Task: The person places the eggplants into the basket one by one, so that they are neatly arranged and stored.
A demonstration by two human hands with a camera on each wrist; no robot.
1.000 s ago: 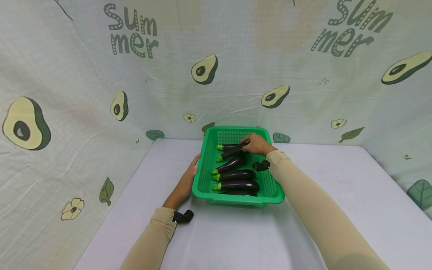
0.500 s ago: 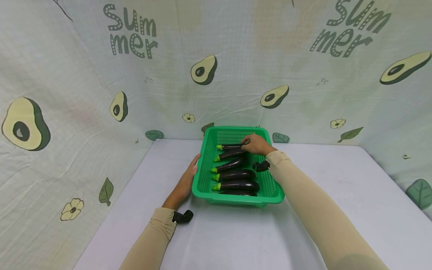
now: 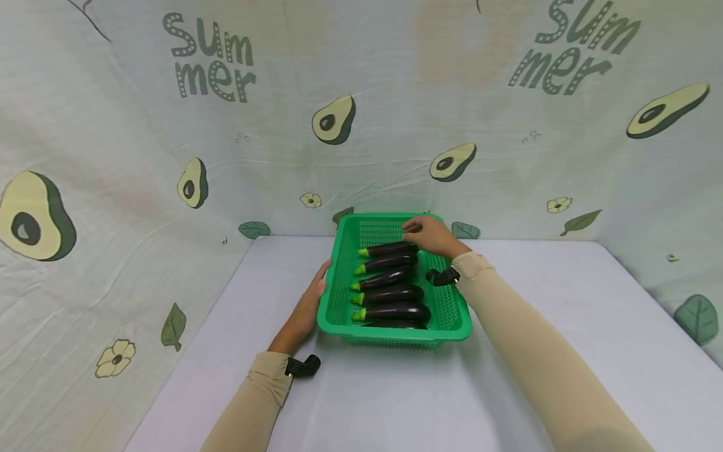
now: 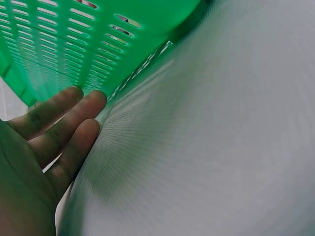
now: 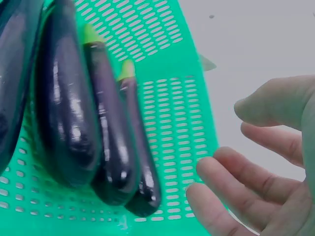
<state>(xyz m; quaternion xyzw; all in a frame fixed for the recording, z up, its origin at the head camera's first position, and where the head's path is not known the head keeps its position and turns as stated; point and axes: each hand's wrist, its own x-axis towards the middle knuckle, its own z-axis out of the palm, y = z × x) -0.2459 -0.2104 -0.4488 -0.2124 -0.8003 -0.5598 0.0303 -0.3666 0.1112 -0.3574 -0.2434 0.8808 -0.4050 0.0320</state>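
Observation:
A green plastic basket [image 3: 395,334] holds several dark purple eggplants with green caps, lying side by side in a row, caps to the left. My left hand [image 3: 309,302] rests against the basket's left side. In the left wrist view its fingers [image 4: 64,123] reach straight to the slotted wall, low by the cloth. Above the far right part of the basket is my right hand [image 3: 433,237], with nothing in its grasp. The farthest eggplant [image 3: 386,250] lies just below it. In the right wrist view the thumb and fingers [image 5: 241,196] are spread apart, beside that eggplant [image 5: 140,152].
The basket stands on a white-covered table [image 3: 565,314], near its back edge. Behind it hangs a pale cloth [image 3: 384,75] printed with avocados, leaves and lettering. Each wrist wears a small black camera on a strap. The nearest eggplant [image 3: 395,324] is partly hidden by the front rim.
My right hand has let go of the farthest eggplant and risen slightly. The eggplants at the far end now lie neatly in the row. My left hand has stayed at the basket's side.

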